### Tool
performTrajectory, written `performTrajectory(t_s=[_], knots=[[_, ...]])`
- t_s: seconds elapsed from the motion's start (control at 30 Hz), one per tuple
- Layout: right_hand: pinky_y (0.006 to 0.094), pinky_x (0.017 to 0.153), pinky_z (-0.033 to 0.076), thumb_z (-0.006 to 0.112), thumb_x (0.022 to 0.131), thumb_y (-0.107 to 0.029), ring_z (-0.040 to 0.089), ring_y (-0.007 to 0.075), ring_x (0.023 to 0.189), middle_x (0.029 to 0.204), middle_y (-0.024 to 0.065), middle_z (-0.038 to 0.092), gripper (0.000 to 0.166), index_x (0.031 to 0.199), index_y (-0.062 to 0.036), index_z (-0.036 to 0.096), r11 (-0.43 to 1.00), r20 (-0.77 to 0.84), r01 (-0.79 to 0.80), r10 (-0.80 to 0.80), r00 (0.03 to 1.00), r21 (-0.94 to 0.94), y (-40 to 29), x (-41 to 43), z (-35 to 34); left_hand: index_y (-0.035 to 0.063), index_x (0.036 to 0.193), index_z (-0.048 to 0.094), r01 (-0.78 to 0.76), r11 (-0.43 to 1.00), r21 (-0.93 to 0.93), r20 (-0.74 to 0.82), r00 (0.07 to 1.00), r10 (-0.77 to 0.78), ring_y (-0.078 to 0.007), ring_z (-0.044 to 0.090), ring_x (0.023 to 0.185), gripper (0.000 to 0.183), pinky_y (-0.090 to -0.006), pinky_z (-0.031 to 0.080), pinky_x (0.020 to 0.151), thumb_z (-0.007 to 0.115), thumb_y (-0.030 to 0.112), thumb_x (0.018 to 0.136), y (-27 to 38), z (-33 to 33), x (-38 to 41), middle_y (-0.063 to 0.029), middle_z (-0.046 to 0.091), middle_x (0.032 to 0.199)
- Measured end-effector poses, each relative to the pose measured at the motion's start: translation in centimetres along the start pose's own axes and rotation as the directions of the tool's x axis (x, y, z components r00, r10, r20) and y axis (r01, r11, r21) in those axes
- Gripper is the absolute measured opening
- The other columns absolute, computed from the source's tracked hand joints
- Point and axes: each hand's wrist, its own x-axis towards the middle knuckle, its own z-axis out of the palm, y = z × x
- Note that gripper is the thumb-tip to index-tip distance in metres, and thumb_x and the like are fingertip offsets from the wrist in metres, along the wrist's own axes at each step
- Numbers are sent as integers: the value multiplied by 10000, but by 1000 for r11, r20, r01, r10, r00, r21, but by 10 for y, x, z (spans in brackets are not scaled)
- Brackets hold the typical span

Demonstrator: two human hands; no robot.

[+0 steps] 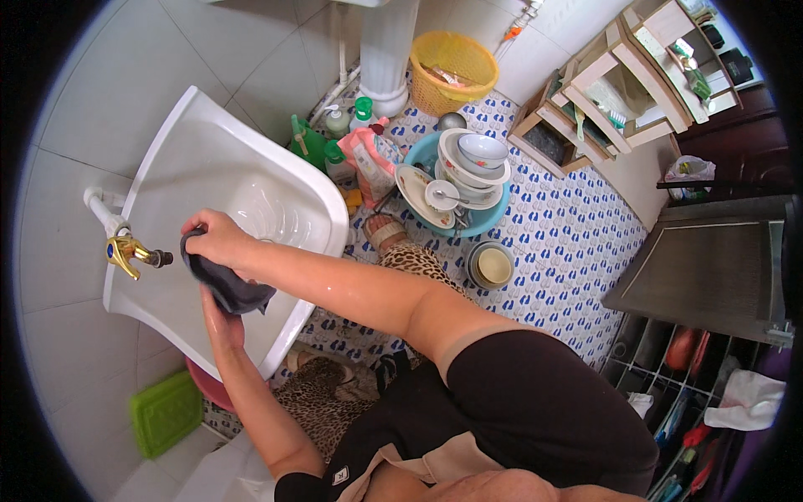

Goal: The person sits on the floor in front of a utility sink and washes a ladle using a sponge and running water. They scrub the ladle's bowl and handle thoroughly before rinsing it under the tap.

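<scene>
Over the white ceramic sink (182, 182), a dark grey cloth (229, 285) is held between my two hands. My right hand (221, 243) grips its upper part, close to the brass tap (135, 254) on the wall side. My left hand (223, 323) is under the cloth, which hides most of its fingers. No water is seen running from the tap. Wet highlights show on the sink's inner wall.
A blue basin (417, 150) with stacked bowls and plates stands on the patterned floor, beside more nested bowls (491, 263). Bottles, a pink bag (370, 163) and a yellow basket (439, 94) stand beyond the sink. A green plastic container (166, 414) is below it.
</scene>
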Motion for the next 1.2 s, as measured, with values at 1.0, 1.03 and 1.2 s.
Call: performTrajectory(t_s=[1.0, 1.03, 1.2], knots=[[410, 1000, 371, 635, 781, -175, 567, 278, 1047, 970, 96, 645, 302, 1059, -57, 622, 135, 815, 821, -109, 569, -555, 19, -76, -18, 60, 1125, 592, 208, 901, -380, 170, 973, -153, -202, 646, 959, 303, -349, 546, 820, 499, 312, 985, -17, -43, 12, -74, 663, 1044], [404, 1028, 347, 639, 788, -211, 556, 269, 1064, 992, 89, 641, 260, 1003, -65, 647, 149, 809, 809, -77, 583, -569, 13, -77, -14, 61, 1128, 590, 194, 913, -359, 182, 974, -135, -204, 645, 961, 298, -351, 549, 815, 491, 305, 988, -26, -64, 24, -70, 662, 1044], [457, 899, 438, 641, 808, -410, 556, 325, 1020, 1014, 150, 620, 400, 1007, -64, 646, 429, 273, 667, -676, 684, -609, 2, -45, -17, 148, 1187, 542, 175, 890, -421, 93, 984, -150, -243, 571, 1095, 469, -441, 498, 900, 484, 542, 941, 23, 26, -6, -78, 580, 1178]])
